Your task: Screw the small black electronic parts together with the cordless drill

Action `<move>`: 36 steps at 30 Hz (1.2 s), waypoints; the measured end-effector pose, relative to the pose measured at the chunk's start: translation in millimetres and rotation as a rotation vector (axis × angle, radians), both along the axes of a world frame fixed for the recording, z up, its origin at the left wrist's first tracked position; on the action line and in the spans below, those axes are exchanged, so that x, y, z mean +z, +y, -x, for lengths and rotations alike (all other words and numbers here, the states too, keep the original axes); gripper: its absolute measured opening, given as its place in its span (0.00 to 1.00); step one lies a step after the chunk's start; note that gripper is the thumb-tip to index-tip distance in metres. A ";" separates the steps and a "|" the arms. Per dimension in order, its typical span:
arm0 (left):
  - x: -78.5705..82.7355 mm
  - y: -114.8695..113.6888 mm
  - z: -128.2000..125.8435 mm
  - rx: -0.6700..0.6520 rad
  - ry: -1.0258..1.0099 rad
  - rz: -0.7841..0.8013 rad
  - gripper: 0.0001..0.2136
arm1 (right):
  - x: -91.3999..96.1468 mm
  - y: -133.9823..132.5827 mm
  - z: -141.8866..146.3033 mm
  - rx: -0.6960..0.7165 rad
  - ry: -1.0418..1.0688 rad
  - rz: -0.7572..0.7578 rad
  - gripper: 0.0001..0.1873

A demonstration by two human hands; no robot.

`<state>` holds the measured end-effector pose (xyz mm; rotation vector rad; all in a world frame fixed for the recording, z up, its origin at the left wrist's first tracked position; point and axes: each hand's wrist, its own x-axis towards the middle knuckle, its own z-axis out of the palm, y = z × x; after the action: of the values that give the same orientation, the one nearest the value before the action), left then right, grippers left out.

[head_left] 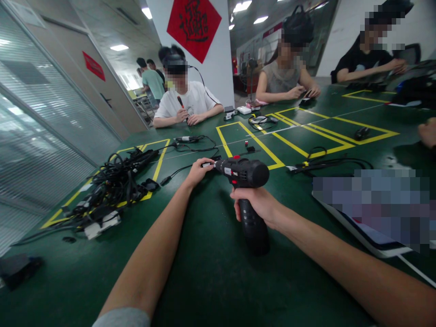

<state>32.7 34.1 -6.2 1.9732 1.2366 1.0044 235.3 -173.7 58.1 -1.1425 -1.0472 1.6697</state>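
Observation:
A black cordless drill [243, 172] with red details is in my right hand [255, 204], fingers wrapped round its grip. It points left and away from me, its chuck close to my left hand [199, 170]. The left fingers are closed in a pinch at the bit's tip, on a small dark piece [215, 158] with a pale part. Fingers and chuck hide most of that piece, so its kind is unclear. A thin black cable [180, 170] runs from the left towards this hand; whether it joins the piece I cannot tell.
A tangled pile of black cables and adapters [119, 181] lies left on the green table [190, 281]. Yellow tape [262, 147] marks boxes further back. More cables [327, 165] and a tablet-like device [361, 227] are at right. Several people sit across the table.

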 end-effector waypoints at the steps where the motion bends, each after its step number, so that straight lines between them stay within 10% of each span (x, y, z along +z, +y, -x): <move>1: -0.4 0.4 0.1 -0.001 -0.002 0.003 0.14 | 0.3 -0.1 0.0 0.003 -0.002 -0.003 0.04; 36: -3.3 3.7 -0.9 0.008 -0.034 0.052 0.14 | -0.6 0.3 -0.6 0.009 -0.004 -0.003 0.04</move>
<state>33.6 37.8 -9.4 1.9053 1.2402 0.9957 235.9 -173.4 57.6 -1.1417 -1.0588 1.6728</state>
